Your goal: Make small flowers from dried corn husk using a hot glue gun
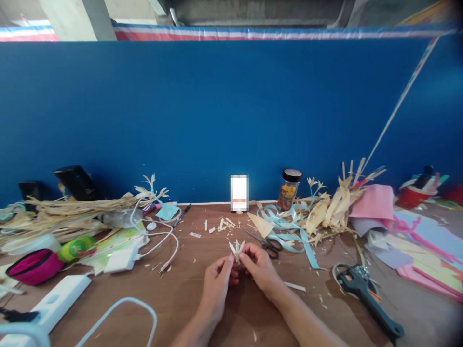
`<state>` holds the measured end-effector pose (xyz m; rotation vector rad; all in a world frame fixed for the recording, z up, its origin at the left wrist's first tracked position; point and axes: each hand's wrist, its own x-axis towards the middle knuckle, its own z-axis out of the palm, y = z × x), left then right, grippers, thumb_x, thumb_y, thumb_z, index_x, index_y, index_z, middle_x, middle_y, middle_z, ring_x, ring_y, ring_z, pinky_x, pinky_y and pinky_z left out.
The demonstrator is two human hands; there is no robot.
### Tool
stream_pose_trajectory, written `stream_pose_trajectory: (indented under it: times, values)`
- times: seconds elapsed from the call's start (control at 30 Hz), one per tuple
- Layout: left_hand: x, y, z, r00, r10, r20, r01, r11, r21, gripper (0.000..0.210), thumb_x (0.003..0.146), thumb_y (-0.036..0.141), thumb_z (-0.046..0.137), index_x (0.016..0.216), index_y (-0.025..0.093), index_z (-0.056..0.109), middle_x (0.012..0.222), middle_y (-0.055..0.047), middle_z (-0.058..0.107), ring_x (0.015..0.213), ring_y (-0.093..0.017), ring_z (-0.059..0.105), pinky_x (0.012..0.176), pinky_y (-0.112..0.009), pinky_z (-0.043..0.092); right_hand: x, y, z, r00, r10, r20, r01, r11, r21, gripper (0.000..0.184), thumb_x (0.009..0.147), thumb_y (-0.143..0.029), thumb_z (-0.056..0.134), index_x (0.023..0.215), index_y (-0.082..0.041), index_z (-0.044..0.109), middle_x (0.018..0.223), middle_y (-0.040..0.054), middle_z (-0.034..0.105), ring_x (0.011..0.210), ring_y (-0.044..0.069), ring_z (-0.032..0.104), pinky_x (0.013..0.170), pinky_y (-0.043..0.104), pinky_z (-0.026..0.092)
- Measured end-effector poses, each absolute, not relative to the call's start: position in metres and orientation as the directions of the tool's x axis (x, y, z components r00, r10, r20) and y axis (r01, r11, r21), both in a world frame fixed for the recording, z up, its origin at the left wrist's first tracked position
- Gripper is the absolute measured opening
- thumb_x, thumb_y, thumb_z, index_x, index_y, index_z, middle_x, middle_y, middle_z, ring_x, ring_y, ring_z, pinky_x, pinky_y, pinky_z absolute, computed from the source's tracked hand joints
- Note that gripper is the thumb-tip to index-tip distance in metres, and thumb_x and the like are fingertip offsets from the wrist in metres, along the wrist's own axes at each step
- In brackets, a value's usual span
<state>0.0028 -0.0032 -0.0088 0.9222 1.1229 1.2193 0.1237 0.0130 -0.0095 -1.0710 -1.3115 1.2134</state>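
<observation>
Both hands meet over the front middle of the table around a small pale flower of pointed husk petals (pixel 237 247). My left hand (pixel 218 282) pinches its base from the left, thumb and fingers closed. From the right, my right hand (pixel 258 267) pinches the petals between thumb and forefinger. The fingers hide the lower part of the flower. Black-handled scissors (pixel 271 247) lie just beyond my right hand, beside a pale blue ribbon (pixel 285 226). Cut husk scraps (pixel 222 225) are scattered behind the flower.
A glue gun (pixel 369 299) lies at right, near coloured paper sheets (pixel 427 241) and a bundle of dried husks (pixel 325 212). A lidded jar (pixel 288 190) stands at the back. At left are a power strip (pixel 58 306), white cables (pixel 173 241) and a pink pouch (pixel 36 267).
</observation>
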Motion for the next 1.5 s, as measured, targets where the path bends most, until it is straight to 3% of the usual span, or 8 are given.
stream_pose_trajectory:
  times: [0.77, 1.0, 1.17, 1.3, 1.4, 1.5]
  values:
    - [0.002, 0.0, -0.015, -0.011, 0.979, -0.201, -0.222, 0.194, 0.956, 0.028, 0.064, 0.033, 0.063, 0.083, 0.012, 0.064, 0.068, -0.002, 0.062, 0.055, -0.009, 0.051, 0.051, -0.019, 0.043, 0.124, 0.012, -0.005, -0.077, 0.991, 0.113, -0.052, 0.109, -0.993, 0.015, 0.071, -0.032, 0.057, 0.072, -0.017, 0.052, 0.064, -0.0027, 0.053, 0.057, 0.009, 0.047, 0.05, 0.019, 0.036]
    - [0.002, 0.0, -0.015, -0.044, 0.987, -0.158, -0.224, 0.144, 0.964, 0.025, 0.063, 0.035, 0.063, 0.074, 0.012, 0.063, 0.057, 0.002, 0.055, 0.049, -0.007, 0.045, 0.047, -0.017, 0.038, 0.125, 0.013, -0.007, -0.073, 0.994, 0.087, -0.081, 0.081, -0.993, 0.016, 0.072, -0.033, 0.056, 0.075, -0.017, 0.052, 0.061, -0.0042, 0.048, 0.049, 0.007, 0.041, 0.044, 0.017, 0.033]
    - [-0.003, 0.003, -0.014, -0.142, 0.983, -0.117, -0.248, 0.079, 0.966, 0.023, 0.064, 0.034, 0.063, 0.069, 0.012, 0.06, 0.05, 0.005, 0.048, 0.045, -0.005, 0.039, 0.043, -0.014, 0.032, 0.129, 0.018, -0.009, 0.054, 0.994, 0.091, -0.114, 0.097, -0.989, 0.02, 0.074, -0.035, 0.052, 0.083, -0.017, 0.05, 0.06, -0.0043, 0.046, 0.048, 0.007, 0.042, 0.042, 0.017, 0.033]
    - [-0.01, 0.007, -0.015, -0.243, 0.969, -0.048, -0.216, -0.006, 0.976, 0.023, 0.064, 0.034, 0.063, 0.072, 0.012, 0.06, 0.049, 0.006, 0.046, 0.044, -0.004, 0.035, 0.041, -0.014, 0.027, 0.13, 0.019, -0.012, 0.1, 0.974, 0.202, 0.104, 0.192, -0.976, 0.014, 0.076, -0.03, 0.049, 0.081, -0.017, 0.051, 0.063, -0.0018, 0.05, 0.053, 0.01, 0.047, 0.048, 0.02, 0.038]
    - [-0.014, 0.01, -0.014, -0.28, 0.96, -0.016, -0.211, -0.046, 0.976, 0.025, 0.064, 0.034, 0.064, 0.075, 0.012, 0.06, 0.053, 0.005, 0.048, 0.045, -0.005, 0.037, 0.041, -0.015, 0.028, 0.128, 0.018, -0.015, 0.026, 0.955, 0.296, 0.312, 0.274, -0.91, 0.01, 0.077, -0.024, 0.046, 0.081, -0.017, 0.052, 0.069, 0.0006, 0.055, 0.062, 0.012, 0.052, 0.058, 0.022, 0.042]
    - [-0.017, 0.013, -0.013, -0.294, 0.956, -0.017, -0.252, -0.061, 0.966, 0.028, 0.062, 0.035, 0.064, 0.077, 0.012, 0.06, 0.054, 0.005, 0.049, 0.043, -0.004, 0.036, 0.039, -0.014, 0.027, 0.126, 0.02, -0.017, -0.082, 0.966, 0.244, 0.516, 0.251, -0.819, 0.013, 0.076, -0.02, 0.044, 0.086, -0.017, 0.053, 0.073, 0.0012, 0.059, 0.063, 0.011, 0.054, 0.059, 0.021, 0.042]
